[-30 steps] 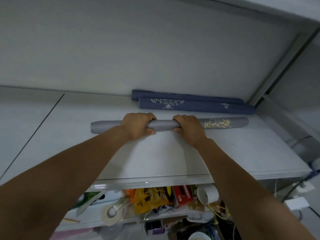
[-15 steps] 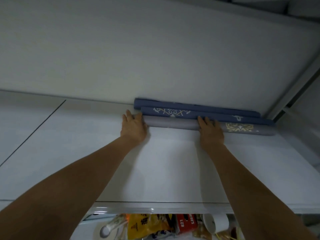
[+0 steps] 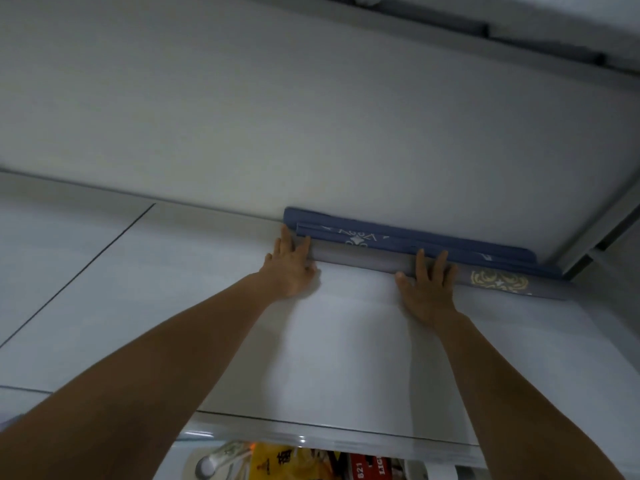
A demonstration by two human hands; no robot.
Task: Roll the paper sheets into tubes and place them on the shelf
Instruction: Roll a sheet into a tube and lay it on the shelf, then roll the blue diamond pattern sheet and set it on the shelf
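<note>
Left hand (image 3: 289, 268): released, fingers straight and spread, fingertips pressed against the left end of the grey tube (image 3: 360, 259). Nothing is gripped.

Right hand (image 3: 427, 289): likewise flat, fingers straight and laid over the top of the same tube, past its middle, with the palm on the shelf (image 3: 346, 348). Nothing is gripped.

Governing relation: the grey tube lies at 12 o'clock from both of my hands and touches both. Its long axis runs roughly 9 to 3 across my reach, dipping slightly toward 4 in the head view. Neither hand is nearer. The gold motif (image 3: 498, 281) sits on the free end, at 3 o'clock from my right hand.

Beyond it at 12 o'clock, two blue tubes (image 3: 388, 237) lie parallel. The grey tube rests against the nearer one, and the farther one sits at the foot of the back wall (image 3: 311, 116).

Assessment: the grey tube appears placed, and any further push should go straight toward 12. An uneven push could skew the axis. Once I lift off, the roll may spring loose or roll back toward 6.

Surface: the shelf is pale, smooth and flat, with a seam at 9 o'clock.

Room: below the shelf's front edge, at 6 o'clock, a lower level holds a yellow packet (image 3: 273, 462) and a red box (image 3: 367, 469), both partly hidden.
</note>
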